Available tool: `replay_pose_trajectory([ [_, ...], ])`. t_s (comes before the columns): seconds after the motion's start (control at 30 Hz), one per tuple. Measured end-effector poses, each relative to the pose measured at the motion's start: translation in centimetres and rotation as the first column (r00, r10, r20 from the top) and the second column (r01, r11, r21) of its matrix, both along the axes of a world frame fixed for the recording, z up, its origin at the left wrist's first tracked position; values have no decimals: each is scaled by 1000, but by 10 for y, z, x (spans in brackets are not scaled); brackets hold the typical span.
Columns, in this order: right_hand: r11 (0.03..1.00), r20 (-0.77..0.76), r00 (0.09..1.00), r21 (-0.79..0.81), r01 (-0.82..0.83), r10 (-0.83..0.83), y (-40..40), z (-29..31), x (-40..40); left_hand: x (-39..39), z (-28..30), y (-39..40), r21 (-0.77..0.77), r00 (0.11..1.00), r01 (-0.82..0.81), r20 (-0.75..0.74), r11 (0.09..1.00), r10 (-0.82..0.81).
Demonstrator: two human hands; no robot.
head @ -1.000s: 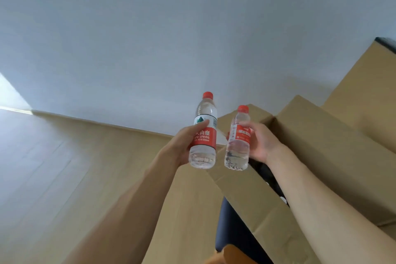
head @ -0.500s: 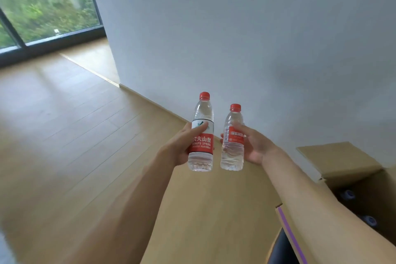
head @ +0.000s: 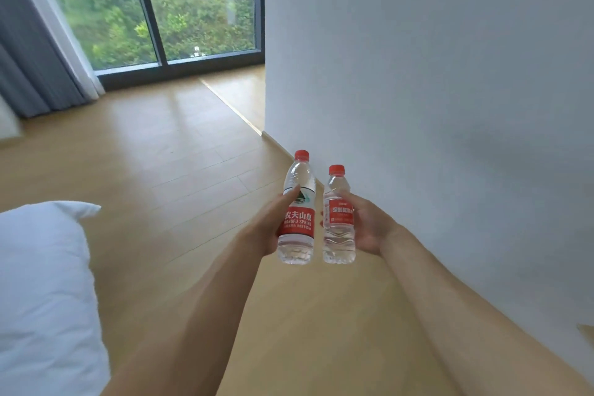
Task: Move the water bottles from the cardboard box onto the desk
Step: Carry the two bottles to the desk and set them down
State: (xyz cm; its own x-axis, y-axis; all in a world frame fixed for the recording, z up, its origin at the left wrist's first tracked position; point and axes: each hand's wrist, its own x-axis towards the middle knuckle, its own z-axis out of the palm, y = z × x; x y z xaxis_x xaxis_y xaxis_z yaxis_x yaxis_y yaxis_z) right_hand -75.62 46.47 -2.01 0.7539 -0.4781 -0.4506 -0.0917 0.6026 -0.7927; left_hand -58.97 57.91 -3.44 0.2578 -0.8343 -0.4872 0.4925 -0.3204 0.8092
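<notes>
2 water bottles (head: 297, 212), 2 hands (head: 369, 225)

I am looking down at a light wooden plank floor (head: 154, 177). A plain white wall (head: 434, 74) is standing to my right. Ahead, a dark-framed window (head: 180, 6) is showing green foliage, grey curtains (head: 29, 67) are hanging beside it, and white bedding (head: 41, 283) is lying at my lower left.

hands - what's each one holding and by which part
Left hand grips the taller bottle around its label; right hand grips the shorter bottle likewise.
</notes>
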Motion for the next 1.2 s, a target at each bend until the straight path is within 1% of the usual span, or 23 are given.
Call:
replay_pose_trajectory([
  [0.1, 993, -33, 993, -19, -113, 113, -4, 1, 37, 32, -1, 7, 5, 998, -69, 7, 998, 69],
  [0.2, 984, -57, 985, -63, -167, 164, -14, -1, 73, 64, 2, 12, 18, 993, -117, 35, 993, 116],
  [0.27, 976, -46, 979, -81, -201, 198, -25, -5, 98, 86, 3, 13, 21, 986, -157, 63, 987, 155],
  [0.37, 947, -31, 952, -97, -305, 303, -47, -13, 142, 120, 3, 9, 4, 970, -227, 93, 974, 226],
  [0.5, 907, -119, 917, -142, -396, 381, -82, -21, 199, 163, 1, -5, -17, 944, -317, 92, 948, 317],
  [0.57, 880, -128, 893, -155, -448, 432, -101, -22, 225, 184, 1, -18, -13, 928, -366, 70, 930, 366],
  [0.7, 837, -83, 844, -106, -537, 530, -137, -23, 275, 218, -1, -43, 1, 888, -460, 28, 888, 460],
  [0.83, 798, -46, 803, -82, -596, 595, -167, -24, 321, 245, 0, -65, 3, 857, -515, 15, 857, 515],
  [0.93, 776, -30, 777, -35, -630, 629, -179, -25, 349, 260, -2, -76, 1, 839, -544, -15, 839, 544],
  [1.2, 710, -76, 709, -22, -704, 701, -195, -22, 421, 309, -1, -91, -4, 790, -610, -87, 792, 607],
])
